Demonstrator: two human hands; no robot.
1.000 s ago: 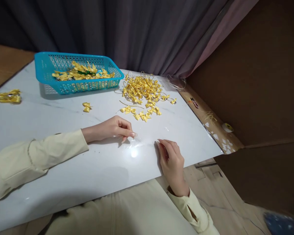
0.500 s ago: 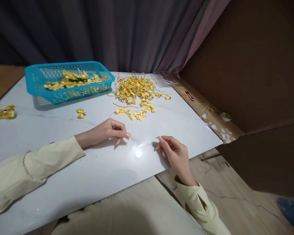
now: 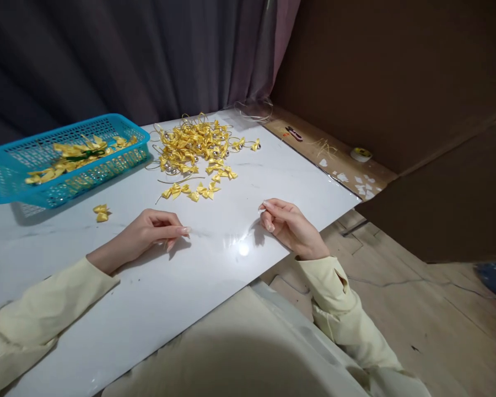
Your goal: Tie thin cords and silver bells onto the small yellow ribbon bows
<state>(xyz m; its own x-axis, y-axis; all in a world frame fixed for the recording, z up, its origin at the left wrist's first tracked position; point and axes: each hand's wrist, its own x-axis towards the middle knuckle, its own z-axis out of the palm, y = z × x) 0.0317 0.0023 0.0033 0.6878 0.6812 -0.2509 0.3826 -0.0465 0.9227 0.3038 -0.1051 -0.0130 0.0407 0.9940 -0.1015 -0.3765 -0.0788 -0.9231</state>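
My left hand (image 3: 152,234) is closed in a pinch above the white tabletop (image 3: 149,309), thumb and forefinger pressed together. A faint, see-through trace shows by its fingertips, too thin to name. My right hand (image 3: 291,223), near the table's right edge, also has thumb and forefinger pinched together, the other fingers curled. Whatever it may hold is too small to make out. Just beyond my left hand lies a single yellow ribbon bow (image 3: 102,213). Farther back is a heap of yellow bows (image 3: 198,140) with small silver bells and thin gold cords. Several loose bows (image 3: 198,191) lie in front of the heap.
A blue plastic basket (image 3: 66,194) with more yellow bows stands at the back left. Along the right edge are red-handled snippers (image 3: 294,134), cord scraps (image 3: 325,148), white paper bits (image 3: 366,187) and a tape roll (image 3: 361,154). Brown cardboard (image 3: 397,82) rises on the right.
The view has swung to the right. My hands are farther apart, and my right hand has lifted away from my left. Both stay pinched.
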